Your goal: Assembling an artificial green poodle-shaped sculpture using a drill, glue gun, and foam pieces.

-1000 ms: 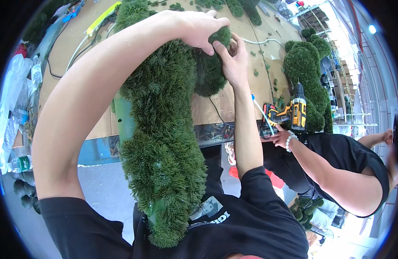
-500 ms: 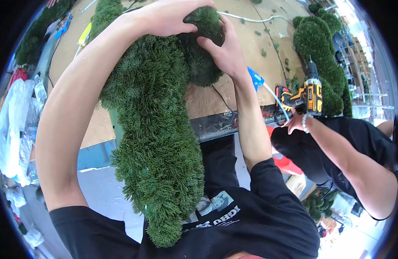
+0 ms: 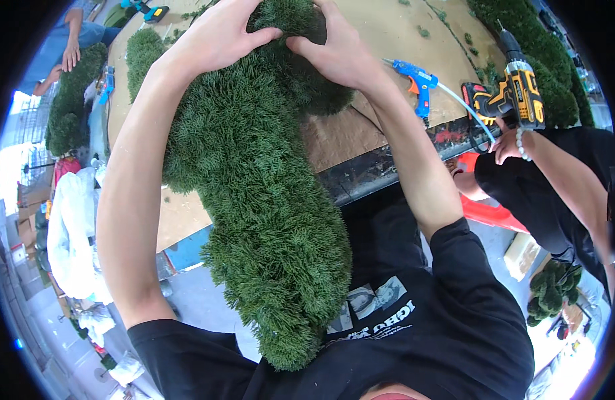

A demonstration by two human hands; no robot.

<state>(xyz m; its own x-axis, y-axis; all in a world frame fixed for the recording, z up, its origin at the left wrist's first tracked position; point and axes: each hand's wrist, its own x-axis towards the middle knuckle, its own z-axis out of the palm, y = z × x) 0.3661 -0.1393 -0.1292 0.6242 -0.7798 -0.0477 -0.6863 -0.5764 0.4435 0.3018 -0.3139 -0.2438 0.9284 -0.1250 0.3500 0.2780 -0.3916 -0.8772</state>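
Note:
A large artificial topiary (image 3: 264,193), thick with green needle-like sprigs, stretches from the table towards my chest. At its far end, both hands clasp a rounded foliage clump (image 3: 287,17) from opposite sides. My left hand (image 3: 227,33) holds the left side, thumb pressed against the near face. My right hand (image 3: 337,50) grips the right side, its thumb pointing in towards the other. Fingers of both hands are partly hidden behind the clump or cut off by the top edge. A darker rounded lobe (image 3: 324,97) sits just below my right hand.
A blue glue gun (image 3: 417,83) with a white glue stick lies right of my right forearm. Beyond it is a yellow-black drill (image 3: 514,87), near a co-worker's hand (image 3: 507,143). More foliage (image 3: 554,73) stands far right. Another person's hand (image 3: 71,53) appears far left.
The view has swung, so the topiary sits further right in the picture. Both hands stay on the clump. The glue gun shows more fully, and another person has appeared at far left.

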